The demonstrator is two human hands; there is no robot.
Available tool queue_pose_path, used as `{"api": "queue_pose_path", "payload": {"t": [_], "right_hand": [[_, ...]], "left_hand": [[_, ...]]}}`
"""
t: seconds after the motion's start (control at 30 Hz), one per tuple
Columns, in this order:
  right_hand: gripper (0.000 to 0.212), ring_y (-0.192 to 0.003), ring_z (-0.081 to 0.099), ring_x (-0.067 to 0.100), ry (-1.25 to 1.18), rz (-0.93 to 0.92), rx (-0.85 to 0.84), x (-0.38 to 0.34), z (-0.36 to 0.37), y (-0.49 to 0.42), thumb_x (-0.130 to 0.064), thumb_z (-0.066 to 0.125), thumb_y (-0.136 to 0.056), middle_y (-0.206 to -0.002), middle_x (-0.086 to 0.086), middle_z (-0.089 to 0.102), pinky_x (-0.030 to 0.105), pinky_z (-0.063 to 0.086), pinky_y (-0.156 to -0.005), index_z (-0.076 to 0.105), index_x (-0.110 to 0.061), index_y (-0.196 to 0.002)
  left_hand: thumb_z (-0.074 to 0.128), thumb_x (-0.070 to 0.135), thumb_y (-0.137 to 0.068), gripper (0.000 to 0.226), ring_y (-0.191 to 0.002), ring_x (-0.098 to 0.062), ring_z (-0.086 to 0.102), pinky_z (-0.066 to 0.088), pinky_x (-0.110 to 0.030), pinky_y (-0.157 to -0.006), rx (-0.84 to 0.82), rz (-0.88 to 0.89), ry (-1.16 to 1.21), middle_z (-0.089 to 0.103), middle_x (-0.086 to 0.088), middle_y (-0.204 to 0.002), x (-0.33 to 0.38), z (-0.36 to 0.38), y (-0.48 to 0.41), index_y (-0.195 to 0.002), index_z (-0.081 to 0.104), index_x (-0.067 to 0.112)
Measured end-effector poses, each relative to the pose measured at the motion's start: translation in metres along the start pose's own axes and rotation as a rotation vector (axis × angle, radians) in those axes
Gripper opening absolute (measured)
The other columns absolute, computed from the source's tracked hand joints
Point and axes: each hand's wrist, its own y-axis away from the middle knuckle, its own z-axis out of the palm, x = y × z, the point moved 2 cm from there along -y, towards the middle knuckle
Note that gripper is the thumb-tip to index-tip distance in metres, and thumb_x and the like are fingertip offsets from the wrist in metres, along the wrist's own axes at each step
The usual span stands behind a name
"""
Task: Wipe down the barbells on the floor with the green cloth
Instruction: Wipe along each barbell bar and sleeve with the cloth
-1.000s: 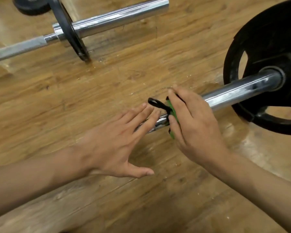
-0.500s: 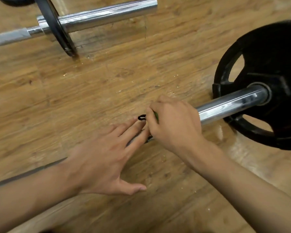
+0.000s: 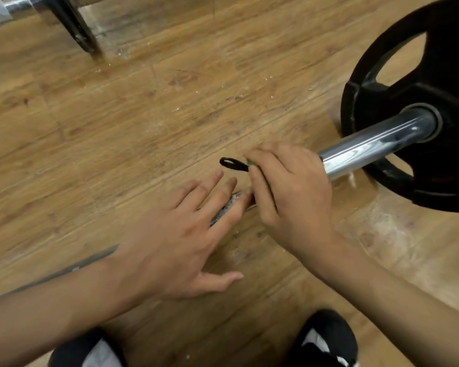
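Note:
A barbell lies across the wooden floor, its chrome sleeve (image 3: 374, 149) running into a big black weight plate (image 3: 421, 102) at the right. My right hand (image 3: 289, 192) is curled round the bar at the sleeve's inner end and holds the green cloth (image 3: 250, 162) against it; only a sliver of green and the cloth's black hanging loop (image 3: 232, 164) show. My left hand (image 3: 180, 234) lies flat with straight fingers on the thinner bar shaft (image 3: 224, 211), just left of the right hand.
A second barbell (image 3: 16, 7) with a thin black plate (image 3: 72, 25) lies at the top left. Two dark shoes (image 3: 326, 340) stand at the bottom edge. The floor is scuffed wood with pale specks.
The view has tilted down and nearer, so my shoes now show. My right hand stays wrapped on the bar with the cloth, and my left hand stays flat on the shaft.

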Motion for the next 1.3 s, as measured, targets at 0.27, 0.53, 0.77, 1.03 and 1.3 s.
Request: {"api": "queue_pose_path", "payload": {"t": [0.27, 0.53, 0.77, 1.03, 1.3], "right_hand": [[0.035, -0.088, 0.065, 0.036, 0.171, 0.098, -0.357, -0.004, -0.005, -0.024, -0.035, 0.045, -0.103, -0.097, 0.007, 0.067, 0.039, 0.039, -0.072, 0.074, -0.016, -0.1], [0.025, -0.088, 0.064, 0.032, 0.041, -0.007, -0.09, -0.007, -0.015, 0.02, -0.023, 0.053, -0.103, -0.098, 0.009, 0.069, 0.044, 0.044, -0.08, 0.074, -0.01, -0.095], [0.029, -0.1, 0.066, 0.029, 0.02, -0.004, -0.074, -0.003, -0.015, 0.029, -0.025, 0.05, -0.105, -0.112, 0.008, 0.07, 0.043, 0.047, -0.087, 0.075, -0.012, -0.112], [0.051, -0.091, 0.066, 0.027, 0.192, 0.101, -0.456, -0.006, -0.009, -0.021, -0.056, 0.036, -0.104, -0.096, -0.001, 0.069, 0.035, 0.033, -0.068, 0.074, -0.025, -0.09], [0.035, -0.128, 0.056, 0.031, -0.044, -0.169, 0.041, 0.018, -0.004, 0.045, -0.026, 0.048, -0.108, -0.137, 0.013, 0.055, 0.046, 0.038, -0.113, 0.058, -0.011, -0.139]], "left_hand": [[0.028, 0.086, -0.093, 0.111, -0.156, -0.045, 0.025, 0.027, -0.057, -0.124, -0.007, -0.004, 0.0, 0.029, -0.033, -0.164, 0.02, -0.001, 0.004, -0.16, 0.029, -0.002], [0.047, 0.077, -0.092, 0.106, -0.153, -0.049, 0.029, 0.022, -0.057, -0.123, 0.048, 0.017, -0.054, 0.032, -0.037, -0.16, 0.033, 0.004, 0.009, -0.158, 0.03, -0.003], [0.052, 0.07, -0.092, 0.103, -0.154, -0.049, 0.024, 0.022, -0.058, -0.123, 0.058, 0.035, -0.07, 0.032, -0.035, -0.161, 0.032, 0.003, 0.01, -0.161, 0.026, -0.002], [0.054, 0.071, -0.09, 0.106, -0.153, -0.05, 0.028, 0.023, -0.059, -0.123, 0.051, 0.026, -0.081, 0.032, -0.036, -0.159, 0.028, 0.004, 0.004, -0.159, 0.026, -0.004], [0.039, 0.078, -0.095, 0.102, -0.158, -0.043, 0.018, 0.022, -0.057, -0.123, 0.042, 0.011, -0.038, 0.027, -0.031, -0.166, 0.006, 0.002, 0.004, -0.166, 0.021, 0.008]]}}
